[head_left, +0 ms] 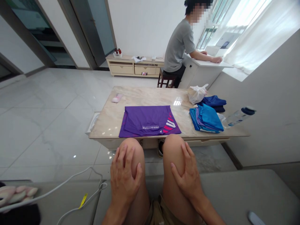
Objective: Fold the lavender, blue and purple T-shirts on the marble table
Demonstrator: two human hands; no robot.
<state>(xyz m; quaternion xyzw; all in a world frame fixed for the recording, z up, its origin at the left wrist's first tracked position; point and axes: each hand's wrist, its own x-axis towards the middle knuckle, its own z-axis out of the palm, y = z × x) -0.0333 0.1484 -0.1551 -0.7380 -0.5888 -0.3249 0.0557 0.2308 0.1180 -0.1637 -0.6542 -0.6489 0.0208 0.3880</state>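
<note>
My left hand [125, 173] rests flat on my left knee, its fingers spread and holding nothing. On the other knee lies my right hand [187, 173], likewise with fingers apart and nothing in it. Just beyond my knees a purple printed shirt [147, 120] lies folded flat at the near edge of the marble-topped table [106, 117]. White lettering and pink and white stripes show on its lower right part. Neither hand touches the cloth. To its right sits a stack of folded blue and purple clothes [207, 117].
Behind the stack are dark blue folded clothes [213, 101] and a white plastic bag [197, 93]. A clear water bottle [239, 117] stands at the table's right. A white cable [70, 178] crosses the grey sofa [234, 193]. A person [179, 47] sits at a white desk.
</note>
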